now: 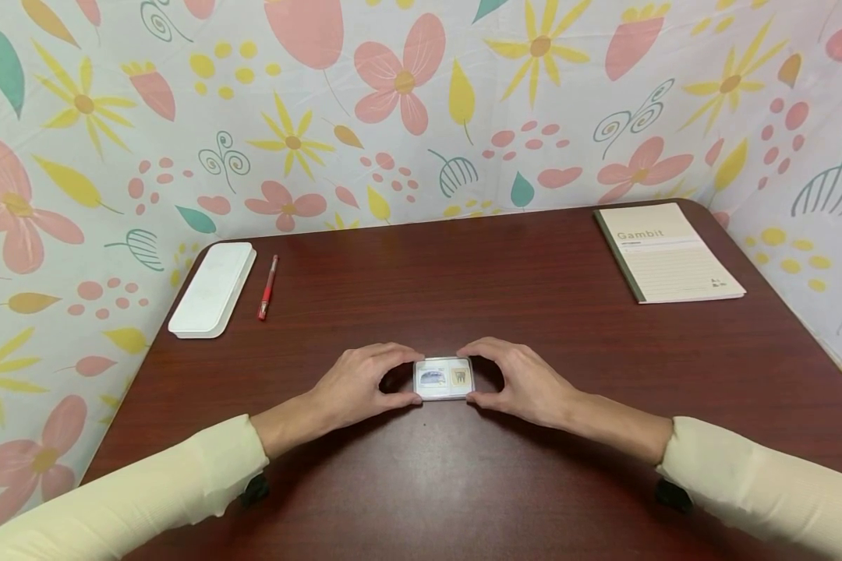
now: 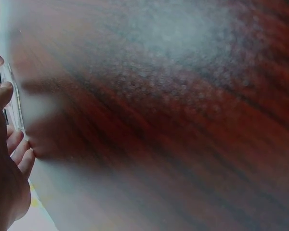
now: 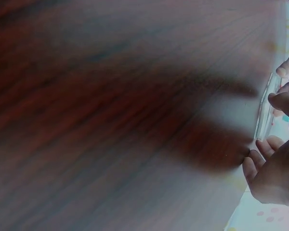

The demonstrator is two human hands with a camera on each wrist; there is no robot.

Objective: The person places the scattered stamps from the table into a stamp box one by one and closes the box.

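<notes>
A small flat clear case (image 1: 444,394) lies at the middle of the table in the head view. Through its top show a white backing, a bluish picture on the left and a tan one on the right. My left hand (image 1: 358,383) pinches the left end between thumb and fingers. At the opposite end, my right hand (image 1: 529,383) does the same. Both wrist views catch the case edge-on, as a thin clear strip (image 2: 18,103) at the left wrist view's border and a clear edge (image 3: 263,113) in the right wrist view. Whether it touches the tabletop cannot be told.
A white lidded box (image 1: 213,290) stands at the table's left edge, with a red pen (image 1: 269,288) beside it. Toward the back right corner lies a notebook (image 1: 670,261). Behind the dark wooden table (image 1: 421,288) hangs a flowered cloth (image 1: 421,156).
</notes>
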